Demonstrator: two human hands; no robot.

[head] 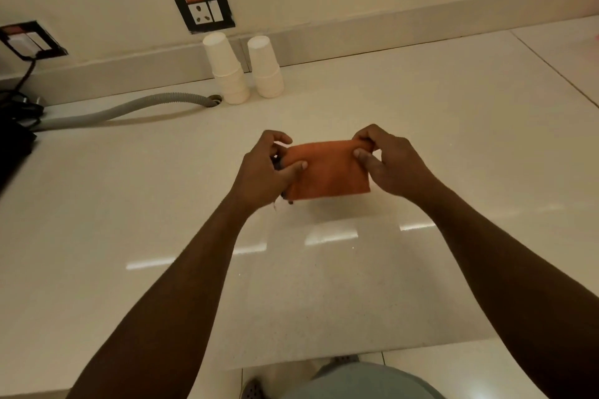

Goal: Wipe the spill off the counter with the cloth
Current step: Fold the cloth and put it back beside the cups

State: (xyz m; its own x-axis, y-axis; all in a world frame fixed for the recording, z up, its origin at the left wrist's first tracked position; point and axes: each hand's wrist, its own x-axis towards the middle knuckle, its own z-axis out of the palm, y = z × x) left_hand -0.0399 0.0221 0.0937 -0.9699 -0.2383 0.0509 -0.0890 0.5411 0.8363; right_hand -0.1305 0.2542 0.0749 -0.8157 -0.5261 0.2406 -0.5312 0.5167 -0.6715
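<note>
A folded orange cloth (327,170) hangs a little above the white glossy counter (129,204), held between both hands. My left hand (262,172) pinches its left edge with thumb and fingers. The cloth's upper right corner is gripped by my right hand (389,165). No spill shows on the counter surface from here.
Two stacks of upside-down white paper cups (227,70) (265,68) stand by the back wall. A grey corrugated hose (123,108) runs across the counter's left into a hole. Black cables and a dark appliance (14,126) sit at far left. Wall sockets (205,11) are above.
</note>
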